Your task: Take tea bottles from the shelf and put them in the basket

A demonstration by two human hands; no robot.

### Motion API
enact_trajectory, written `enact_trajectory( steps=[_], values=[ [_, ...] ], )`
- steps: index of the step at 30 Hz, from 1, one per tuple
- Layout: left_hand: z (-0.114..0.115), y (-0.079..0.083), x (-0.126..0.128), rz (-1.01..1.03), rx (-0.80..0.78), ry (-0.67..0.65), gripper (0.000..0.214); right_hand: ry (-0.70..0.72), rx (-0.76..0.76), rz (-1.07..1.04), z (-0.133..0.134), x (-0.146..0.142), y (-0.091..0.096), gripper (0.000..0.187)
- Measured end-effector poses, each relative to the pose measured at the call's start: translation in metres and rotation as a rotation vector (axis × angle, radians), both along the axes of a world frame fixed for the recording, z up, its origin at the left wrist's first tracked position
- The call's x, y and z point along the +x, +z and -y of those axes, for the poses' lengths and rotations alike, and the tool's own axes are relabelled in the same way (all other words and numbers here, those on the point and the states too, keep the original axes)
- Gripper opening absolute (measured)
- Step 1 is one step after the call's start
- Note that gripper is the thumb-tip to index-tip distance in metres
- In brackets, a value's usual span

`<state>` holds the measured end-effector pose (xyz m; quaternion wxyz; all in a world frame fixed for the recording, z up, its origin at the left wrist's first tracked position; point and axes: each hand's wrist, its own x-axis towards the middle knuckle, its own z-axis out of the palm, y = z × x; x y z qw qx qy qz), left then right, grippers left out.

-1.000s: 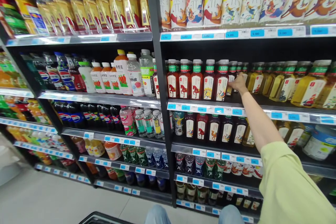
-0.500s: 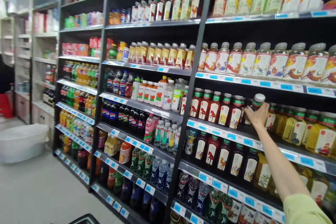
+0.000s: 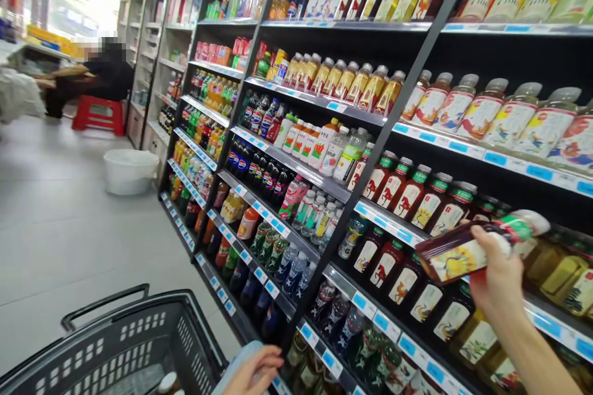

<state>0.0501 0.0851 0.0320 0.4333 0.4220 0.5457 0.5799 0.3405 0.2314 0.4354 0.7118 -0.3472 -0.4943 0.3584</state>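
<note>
The bottle (image 3: 463, 250) (dark, lying almost sideways) is in the air just in front of the shelf (image 3: 393, 226), with the right hand (image 3: 498, 274) wrapped around it. The left hand (image 3: 254, 371) is low beside the basket (image 3: 139, 333); I cannot tell its grip.

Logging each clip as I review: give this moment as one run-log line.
right hand: holds dark red plastic bottle, white cap, tilted sideways, before black shelving | left hand: low beside dark grey plastic basket, grip unclear

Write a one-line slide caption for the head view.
Right hand holds a red-brown bottle sideways before the drinks shelves; left hand beside a black basket.
</note>
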Motion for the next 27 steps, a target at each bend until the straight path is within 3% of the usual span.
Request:
enact_trajectory(
  steps=[2, 5, 7, 9, 13, 18, 24, 27],
  values=[
    [-0.01, 0.039, 0.029, 0.118, 0.119, -0.208, 0.069, 0.224, -0.24, 0.016, 0.028, -0.016, -0.027, 0.05],
    [-0.006, 0.105, 0.069, 0.445, 0.348, -0.554, 0.104, 0.468, -0.584, 0.082, 0.076, -0.038, -0.074, 0.06],
    [0.006, 0.138, 0.087, 0.592, 0.414, -0.652, 0.123, 0.56, -0.707, 0.099, 0.105, -0.047, -0.098, 0.063],
    [0.019, 0.157, 0.098, 0.68, 0.431, -0.659, 0.121, 0.617, -0.748, 0.081, 0.126, -0.052, -0.11, 0.064],
    [0.036, 0.163, 0.102, 0.734, 0.39, -0.605, 0.123, 0.649, -0.737, 0.041, 0.139, -0.051, -0.108, 0.065],
    [0.043, 0.155, 0.1, 0.692, 0.365, -0.557, 0.131, 0.626, -0.801, 0.052, 0.121, -0.049, -0.111, 0.064],
    [0.039, 0.147, 0.1, 0.574, 0.368, -0.452, 0.104, 0.606, -0.846, 0.018, 0.092, -0.058, -0.116, 0.057],
    [0.035, 0.144, 0.099, 0.546, 0.332, -0.411, 0.103, 0.649, -0.913, 0.014, 0.081, -0.066, -0.112, 0.051]
  ],
)
